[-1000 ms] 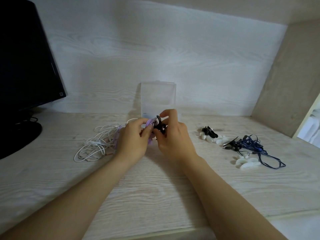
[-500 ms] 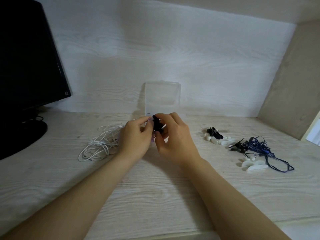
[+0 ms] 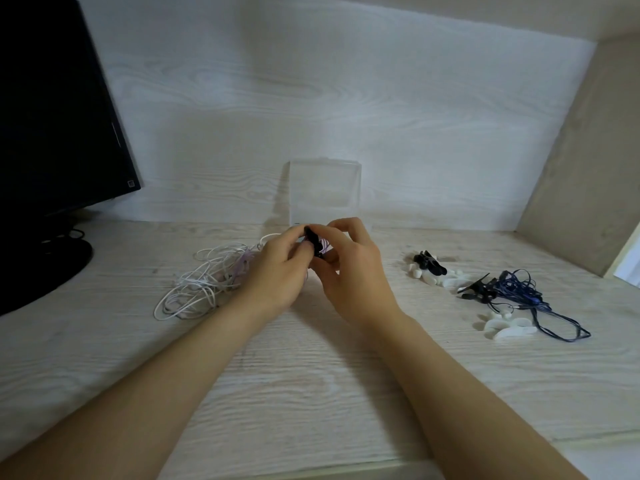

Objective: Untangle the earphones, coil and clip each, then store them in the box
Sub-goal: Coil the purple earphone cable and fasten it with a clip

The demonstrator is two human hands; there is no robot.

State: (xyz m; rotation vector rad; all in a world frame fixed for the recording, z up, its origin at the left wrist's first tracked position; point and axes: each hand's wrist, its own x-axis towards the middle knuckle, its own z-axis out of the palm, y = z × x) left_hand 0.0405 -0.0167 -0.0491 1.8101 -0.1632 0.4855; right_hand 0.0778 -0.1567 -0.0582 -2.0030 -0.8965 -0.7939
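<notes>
My left hand [image 3: 277, 271] and my right hand [image 3: 349, 271] meet at the desk's middle, in front of the clear plastic box [image 3: 325, 192]. Between their fingertips they pinch a black clip [image 3: 313, 242] on a small purple earphone coil [image 3: 323, 245], mostly hidden by the fingers. A loose white earphone tangle [image 3: 197, 285] with some purple cord lies left of my left hand. To the right lie a blue earphone bundle [image 3: 519, 292] with a black clip on it, spare black clips [image 3: 429, 265] and white clips [image 3: 505, 327].
A black monitor [image 3: 52, 133] on its round stand [image 3: 41, 265] fills the left side. The white wood-grain back wall stands behind the box. A beige side panel [image 3: 588, 168] closes the desk at the right. The desk's front edge runs along the bottom.
Both hands have stayed together at the middle, working the black clip onto the purple coil. Less of the purple cord shows now. The view has shifted a little to the left.
</notes>
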